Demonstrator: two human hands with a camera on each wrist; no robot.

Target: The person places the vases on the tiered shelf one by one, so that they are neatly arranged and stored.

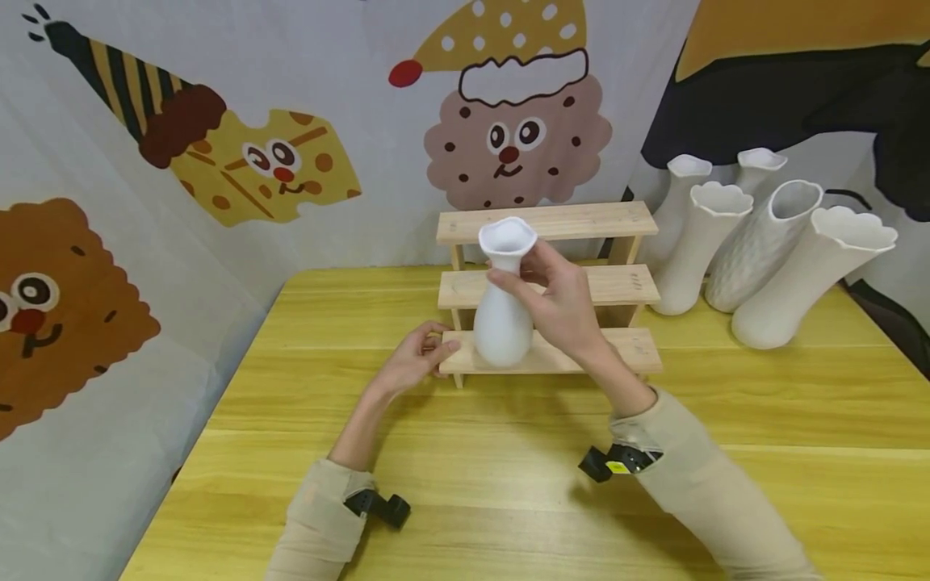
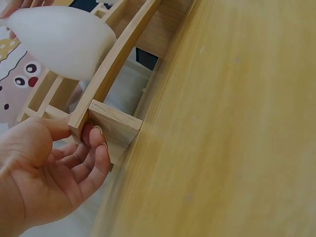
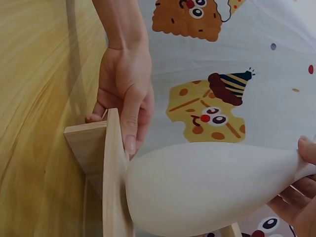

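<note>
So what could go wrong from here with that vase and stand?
The white vase might slip or tip, since the right hand holds it by its narrow neck. Its base looks close to the front edge of the bottom shelf, so it could topple forward if released there. The wooden stand could also shift if bumped, as the left hand grips just one end.

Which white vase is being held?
The vase at the wooden rack: the right hand grips its neck, while the other five vases stand untouched to the right.
</note>
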